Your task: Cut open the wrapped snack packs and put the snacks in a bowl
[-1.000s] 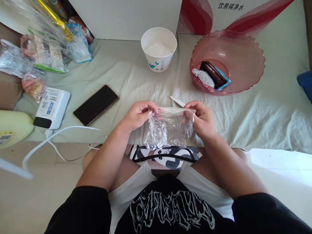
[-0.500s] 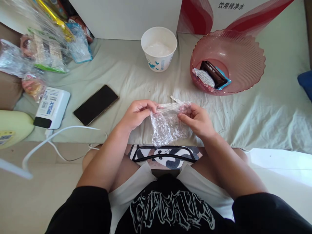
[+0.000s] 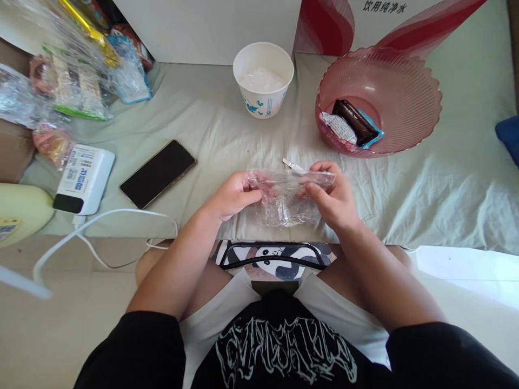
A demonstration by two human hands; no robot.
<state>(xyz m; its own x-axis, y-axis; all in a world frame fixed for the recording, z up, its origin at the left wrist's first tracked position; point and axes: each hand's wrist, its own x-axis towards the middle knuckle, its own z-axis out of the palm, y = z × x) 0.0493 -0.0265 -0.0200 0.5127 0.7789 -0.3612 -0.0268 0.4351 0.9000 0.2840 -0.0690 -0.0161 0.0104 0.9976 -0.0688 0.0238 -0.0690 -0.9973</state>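
A clear, crinkled plastic bag is stretched between my two hands above the front of the cloth-covered surface. My left hand pinches its left side, thumb in front and the other fingers behind or inside the film. On the right, my right hand grips the bag's upper right edge between thumb and fingers. Just behind the bag lies a small silver metal tool, its near end hidden by the film. Beyond it stand a white paper tub with pale contents and a pink ribbed bowl holding several wrapped snacks.
To the left lie a black phone and a white boxy device with a white cable. A yellowish bottle is at the left edge. Packaged snacks pile up behind. A white-and-red carton backs the surface.
The bag is spread wider and its bunched lower part has risen. My left hand has shifted lower, with fingers now behind the film. My right hand has moved slightly right.
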